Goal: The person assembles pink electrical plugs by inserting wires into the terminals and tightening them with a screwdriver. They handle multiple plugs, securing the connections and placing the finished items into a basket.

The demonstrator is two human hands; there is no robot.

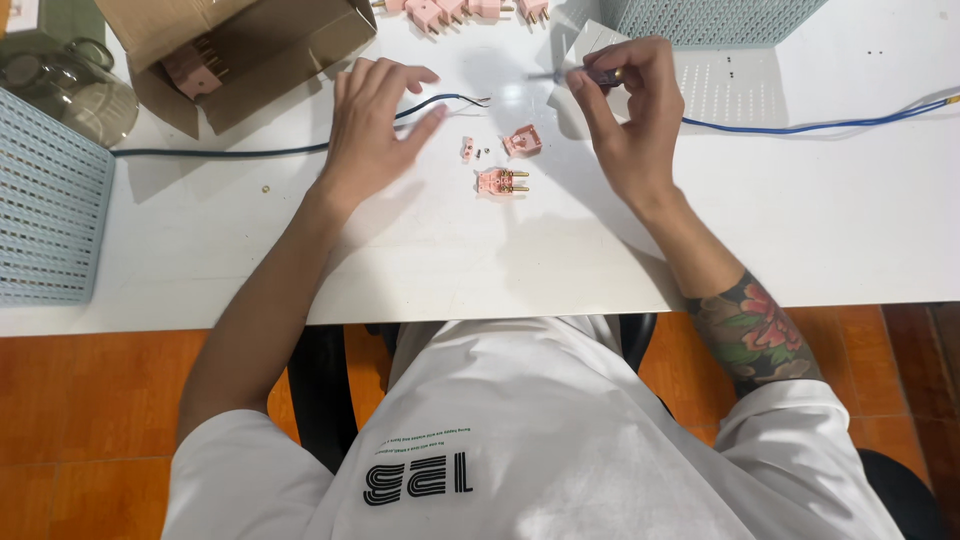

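My left hand (pixel 375 125) rests flat on the white table (pixel 800 220), fingers spread over a dark cable (pixel 220 152) whose stripped end (pixel 470 99) pokes out past the fingertips. My right hand (pixel 625 110) is raised and pinches a small screwdriver (pixel 597 75) near its tip. Between the hands lie an opened pink plug body with two brass pins (pixel 501 181), its pink cover piece (pixel 522 140), a small pink clamp piece (pixel 467 148) and a tiny screw (pixel 481 153).
A cardboard box (pixel 250 45) with pink plugs stands at the back left. Several pink plugs (pixel 460 10) lie at the back edge. Light blue perforated baskets stand at the left (pixel 45 215) and back right (pixel 715 20). A blue cable (pixel 820 125) runs right. A glass jar (pixel 65 80) sits far left.
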